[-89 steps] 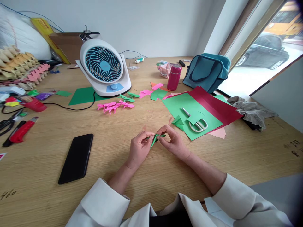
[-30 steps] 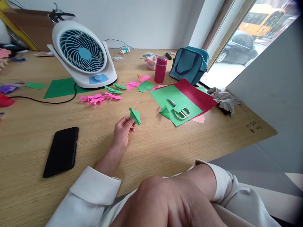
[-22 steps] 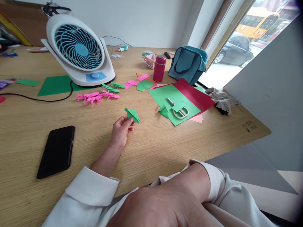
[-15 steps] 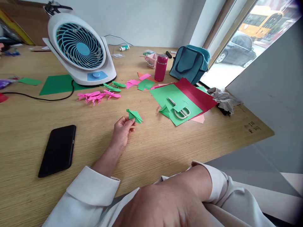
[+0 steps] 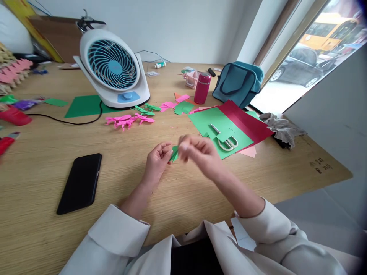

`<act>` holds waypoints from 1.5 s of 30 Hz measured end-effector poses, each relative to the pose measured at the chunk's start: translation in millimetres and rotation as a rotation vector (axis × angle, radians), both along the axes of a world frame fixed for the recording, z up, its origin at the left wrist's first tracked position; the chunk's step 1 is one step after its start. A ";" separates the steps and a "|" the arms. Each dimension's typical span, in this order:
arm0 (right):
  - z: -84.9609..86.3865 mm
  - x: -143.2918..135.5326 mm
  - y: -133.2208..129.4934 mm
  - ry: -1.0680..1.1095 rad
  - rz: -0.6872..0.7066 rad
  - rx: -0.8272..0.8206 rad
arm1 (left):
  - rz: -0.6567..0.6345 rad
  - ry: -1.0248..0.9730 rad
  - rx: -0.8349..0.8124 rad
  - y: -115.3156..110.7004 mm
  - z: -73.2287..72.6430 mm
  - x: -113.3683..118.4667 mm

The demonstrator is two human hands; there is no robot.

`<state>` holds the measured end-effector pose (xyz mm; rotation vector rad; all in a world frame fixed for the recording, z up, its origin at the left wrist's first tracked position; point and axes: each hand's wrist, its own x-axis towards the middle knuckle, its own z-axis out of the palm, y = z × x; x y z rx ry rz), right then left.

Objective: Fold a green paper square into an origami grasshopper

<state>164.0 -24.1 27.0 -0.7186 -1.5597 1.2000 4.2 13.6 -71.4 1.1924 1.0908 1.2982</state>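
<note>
My left hand point(image 5: 158, 160) is closed, pinching a folded piece of green paper point(image 5: 174, 153) between thumb and fingers just above the table. My right hand point(image 5: 199, 152) is beside it, thumb and fingers drawn together and partly blurred. It covers the right part of the folded paper, and whatever lies between its fingertips is hidden. To the right, scissors point(image 5: 228, 144) with pale handles lie on a large green sheet point(image 5: 241, 137), under a small green paper piece point(image 5: 225, 134). Several pink folded paper figures point(image 5: 124, 121) and green ones point(image 5: 145, 110) lie farther back.
A white fan point(image 5: 114, 68) stands at the back left, its black cord point(image 5: 69, 123) running left. A black phone point(image 5: 80, 183) lies at the left front. Red sheets point(image 5: 243, 122), a pink bottle point(image 5: 202, 88) and a teal bag point(image 5: 239, 84) are at the right.
My right hand has come up from the lower foreground to the folded green paper. My left hand keeps its pinch on the paper. The view has shifted slightly left.
</note>
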 end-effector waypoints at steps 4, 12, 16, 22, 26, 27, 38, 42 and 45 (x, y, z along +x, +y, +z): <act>-48.5 15.7 48.1 -0.077 -0.378 -0.194 | -0.037 0.077 0.001 -3.6 -0.9 1.1; -88.5 4.5 43.0 -0.136 -0.162 -0.352 | -0.035 0.221 0.140 -8.6 -0.1 4.0; -85.5 3.7 40.7 -0.114 -0.143 -0.323 | -0.012 0.269 0.186 -9.8 4.2 3.8; -83.9 3.5 37.0 -0.071 -0.072 -0.365 | 0.016 0.407 0.312 -11.7 6.5 1.8; -85.0 2.2 36.2 0.004 -0.075 -0.405 | 0.027 0.420 0.333 -13.5 4.5 3.3; -85.3 2.1 36.5 0.017 -0.090 -0.413 | 0.028 0.423 0.327 -14.0 4.2 3.9; -84.7 6.5 40.2 -0.055 -0.129 -0.422 | -0.018 0.416 0.216 -15.1 3.2 6.9; -85.0 5.3 40.2 -0.046 -0.159 -0.477 | -0.113 0.282 0.065 -10.6 -1.9 6.6; -84.9 4.5 39.9 -0.047 -0.175 -0.496 | -0.135 0.250 0.010 -9.6 -2.0 6.9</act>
